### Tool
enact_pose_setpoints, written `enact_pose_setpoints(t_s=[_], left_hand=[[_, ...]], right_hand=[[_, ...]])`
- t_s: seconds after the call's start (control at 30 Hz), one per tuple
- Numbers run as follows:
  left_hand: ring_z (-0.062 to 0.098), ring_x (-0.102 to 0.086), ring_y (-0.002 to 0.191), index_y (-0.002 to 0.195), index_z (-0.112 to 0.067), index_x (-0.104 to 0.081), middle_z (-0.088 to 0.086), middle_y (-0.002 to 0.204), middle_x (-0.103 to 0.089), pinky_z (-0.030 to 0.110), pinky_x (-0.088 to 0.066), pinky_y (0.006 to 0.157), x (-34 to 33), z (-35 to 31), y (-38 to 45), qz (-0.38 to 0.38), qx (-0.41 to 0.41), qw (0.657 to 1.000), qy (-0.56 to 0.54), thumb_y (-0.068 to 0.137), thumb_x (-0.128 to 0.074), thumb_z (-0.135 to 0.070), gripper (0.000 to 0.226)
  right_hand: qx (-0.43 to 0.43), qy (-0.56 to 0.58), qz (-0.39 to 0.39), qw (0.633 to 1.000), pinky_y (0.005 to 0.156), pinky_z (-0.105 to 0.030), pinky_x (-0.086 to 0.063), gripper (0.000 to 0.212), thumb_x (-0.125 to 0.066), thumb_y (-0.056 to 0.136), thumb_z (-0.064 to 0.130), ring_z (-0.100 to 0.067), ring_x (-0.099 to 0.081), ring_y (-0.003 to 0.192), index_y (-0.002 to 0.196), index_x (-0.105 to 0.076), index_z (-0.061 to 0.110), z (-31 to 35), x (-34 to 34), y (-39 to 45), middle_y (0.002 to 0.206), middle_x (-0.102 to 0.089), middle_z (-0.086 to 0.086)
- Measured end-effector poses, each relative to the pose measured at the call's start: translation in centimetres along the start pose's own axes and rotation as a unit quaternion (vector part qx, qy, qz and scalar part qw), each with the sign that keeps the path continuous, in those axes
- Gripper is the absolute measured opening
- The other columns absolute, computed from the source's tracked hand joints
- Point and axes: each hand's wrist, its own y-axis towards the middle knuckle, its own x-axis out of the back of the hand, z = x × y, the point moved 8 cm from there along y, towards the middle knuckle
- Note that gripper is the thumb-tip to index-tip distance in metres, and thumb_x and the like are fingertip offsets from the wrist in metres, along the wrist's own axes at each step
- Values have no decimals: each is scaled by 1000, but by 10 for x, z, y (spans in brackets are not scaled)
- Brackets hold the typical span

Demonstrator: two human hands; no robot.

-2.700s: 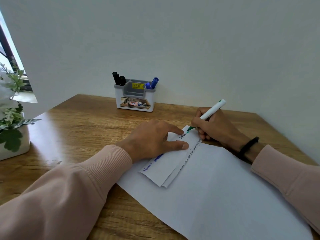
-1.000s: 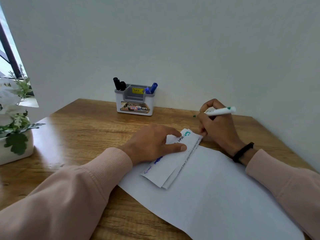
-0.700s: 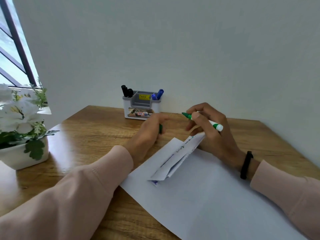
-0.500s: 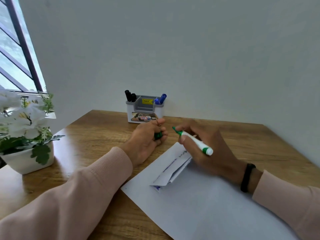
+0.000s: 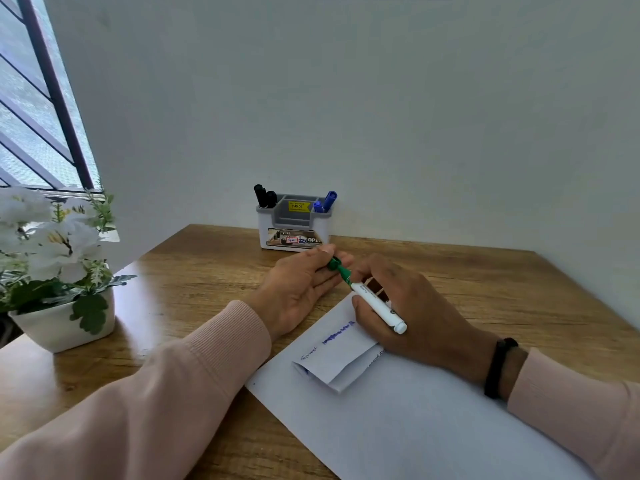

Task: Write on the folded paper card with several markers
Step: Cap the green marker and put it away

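The folded paper card (image 5: 337,356) lies on a large white sheet (image 5: 415,420), with blue writing on its top face. My right hand (image 5: 412,313) rests on the card's far end and grips the white barrel of a green marker (image 5: 377,308). My left hand (image 5: 304,285) pinches the marker's green cap (image 5: 335,264) between thumb and fingers. Cap and marker tip meet between the two hands, above the wooden desk (image 5: 207,271).
A white and grey marker holder (image 5: 294,233) stands against the back wall with two black markers (image 5: 265,197) and two blue markers (image 5: 325,202). A white pot of white flowers (image 5: 57,271) sits at the left desk edge. A window is at far left.
My right hand stopped writing and lifted the marker off the card. My left hand let go of the card, took the green cap and brought it onto the marker's tip. The view tilted up.
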Motion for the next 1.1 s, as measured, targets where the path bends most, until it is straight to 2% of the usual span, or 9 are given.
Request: enact_pose_setpoints(t_s=[0.1,0.23,0.4,0.57,0.73,0.83,0.9,0.97,1.1], left_hand=[[23,-79,89,123,-4,-62,16,103,-79,30,-63,66,2,-5,0,-7,-33,999,30,95,-68,-7,29],[20,-79,88,114,-5,-65,10,100,-80,28,-62,69,14,-23,-2,-51,-125,974,184,79,-84,-2,40],[10,-76,96,103,-10,-73,-2,98,-81,16,-59,74,13,-29,-3,-29,-172,934,311,77,-81,9,33],[10,-71,103,98,-20,-79,-4,107,-77,25,-59,91,7,-28,-4,-16,-191,904,382,80,-80,4,30],[6,-70,101,101,-18,-79,-7,106,-76,16,-57,84,0,-29,-7,17,-215,888,406,86,-72,7,30],[8,-70,105,107,-15,-77,-3,110,-76,20,-57,87,-6,-27,-8,44,-222,878,421,91,-64,11,34],[12,-71,106,111,-12,-75,1,111,-76,24,-59,87,-8,-26,-7,50,-221,885,407,93,-59,14,36],[14,-73,104,112,-11,-73,5,108,-78,24,-60,82,-7,-24,-4,43,-205,913,350,94,-54,16,38],[20,-77,96,109,-10,-74,10,104,-79,27,-62,78,0,-11,-2,-20,-143,964,225,101,-49,2,29]], right_hand=[[-7,19,-6,1000,59,-26,-47,27,-67,91,26,-14,-61,75,111,-53,37,0,1,-1,85,-62,13],[-14,55,-36,998,59,-23,-48,22,-67,93,28,-16,-65,77,110,-56,33,-1,8,-1,96,-65,15],[-30,56,-24,998,60,-26,-51,20,-64,94,34,-14,-66,76,111,-55,35,-3,6,-1,93,-66,17],[-38,34,-3,999,63,-31,-51,19,-67,95,32,-13,-66,75,109,-55,36,-3,3,-1,86,-68,13],[-33,20,17,999,64,-38,-53,18,-66,96,34,-15,-66,71,110,-54,34,-2,-1,0,86,-69,10],[-37,14,22,999,63,-38,-53,15,-60,97,41,-14,-66,71,110,-53,36,-4,-3,0,86,-70,9],[-42,9,23,999,63,-36,-53,14,-58,98,41,-13,-66,71,110,-52,37,-7,-4,1,86,-70,11],[-49,12,23,998,63,-34,-51,13,-58,100,40,-12,-65,71,110,-51,37,-10,-5,1,84,-69,11],[-36,6,29,999,58,-23,-41,11,-52,102,42,-10,-60,70,110,-49,35,-10,-8,1,78,-63,12]])
